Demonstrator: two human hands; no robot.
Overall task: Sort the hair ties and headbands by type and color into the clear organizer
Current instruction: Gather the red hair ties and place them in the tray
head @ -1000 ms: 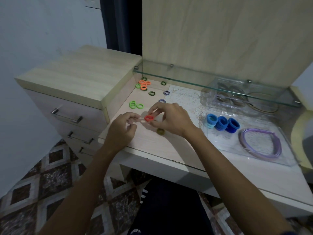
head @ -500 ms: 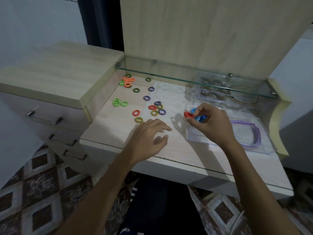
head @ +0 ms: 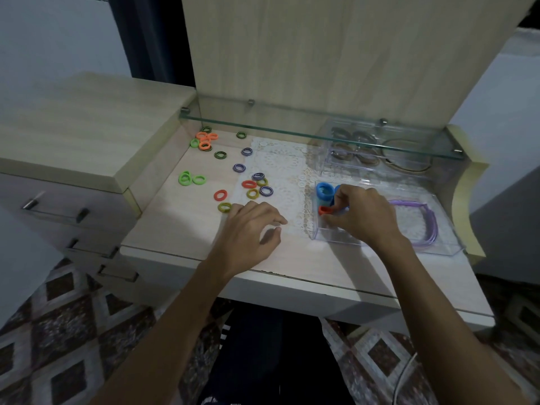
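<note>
Half a second ago the right hand [head: 361, 213] carried the red hair tie [head: 325, 211] in the air just short of the clear organizer [head: 336, 239]; now it has lowered the tie into the organizer's left compartment, in front of the blue hair ties [head: 324, 191], fingers pinching it. A second ago both hands worked that tie left of the organizer. The left hand [head: 251, 229] has stayed released, its fingers spread and resting on the surface [head: 175, 223] left of the organizer.

The purple headband [head: 423, 220] lies in the organizer's right compartment. Loose ties, green [head: 188, 179], orange [head: 206, 140], red [head: 220, 195] and striped purple [head: 239, 168], lie scattered on the pale wood surface and its lace mat [head: 280, 162], left of the organizer. A glass shelf [head: 292, 128] runs behind and above it; drawers [head: 55, 209] stand far left, over patterned floor tiles [head: 70, 331]. No writing can be read.
</note>
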